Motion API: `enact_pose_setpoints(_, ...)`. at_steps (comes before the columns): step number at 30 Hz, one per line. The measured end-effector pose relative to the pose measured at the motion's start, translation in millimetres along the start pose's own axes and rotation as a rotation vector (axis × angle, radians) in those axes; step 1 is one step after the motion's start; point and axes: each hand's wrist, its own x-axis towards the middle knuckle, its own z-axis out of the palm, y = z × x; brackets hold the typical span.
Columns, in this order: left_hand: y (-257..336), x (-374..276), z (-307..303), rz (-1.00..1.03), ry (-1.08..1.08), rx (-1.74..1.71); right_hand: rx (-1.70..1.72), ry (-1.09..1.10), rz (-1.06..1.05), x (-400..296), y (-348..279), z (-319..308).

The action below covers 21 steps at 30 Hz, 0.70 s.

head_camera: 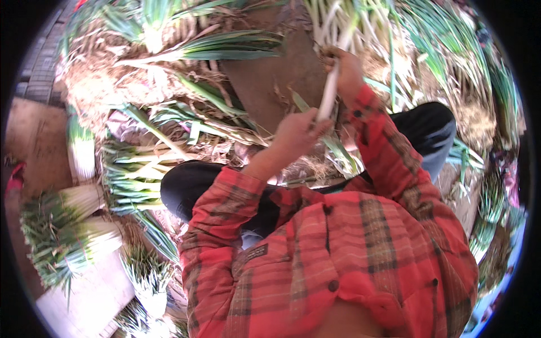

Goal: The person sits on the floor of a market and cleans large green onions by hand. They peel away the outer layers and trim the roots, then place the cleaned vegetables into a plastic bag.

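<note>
Between my knees I hold a green onion stalk [329,95], its pale shaft slanting up to the right. My left hand [296,132] is closed around the lower part of the shaft. Higher up, my right hand [348,72] grips the other end, where brown roots or dry skin show at the fingers. Green leaves [340,154] hang below my left hand, partly hidden. Just beyond my right hand lies a heap of loose green onions [338,25] with long white shafts.
A brown board [274,80] lies ahead. Peeled green onions [135,177] are piled by my left knee. Tied bundles [91,245] stand farther left. Dry peelings [114,84] cover the ground at the upper left, and more green onions [452,46] lie at the right.
</note>
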Motion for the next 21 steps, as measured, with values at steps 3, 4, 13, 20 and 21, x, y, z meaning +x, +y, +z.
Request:
enact_pose_setpoints(3, 0, -8, 0, 0.196, 0.104, 0.31, -0.005, -0.039, 0.032, -27, -16, 9)
enact_pose_setpoints(4, -1, -9, -4, 0.226, 0.105, 0.427, -0.046, -0.038, 0.003, -28, -17, 13)
enact_pose_setpoints(13, 32, -15, -19, 0.3, 0.285, 0.142, -0.144, -0.174, -0.063, 42, -53, -48)
enact_pose_setpoints(20, -19, 8, 8, -0.367, -0.009, -0.779, -0.749, -0.495, -0.499, -28, 26, -6)
enact_pose_setpoints(21, -10, 6, 10, -0.297, 0.026, -0.67, -0.729, -0.554, -0.397, -15, 18, -16)
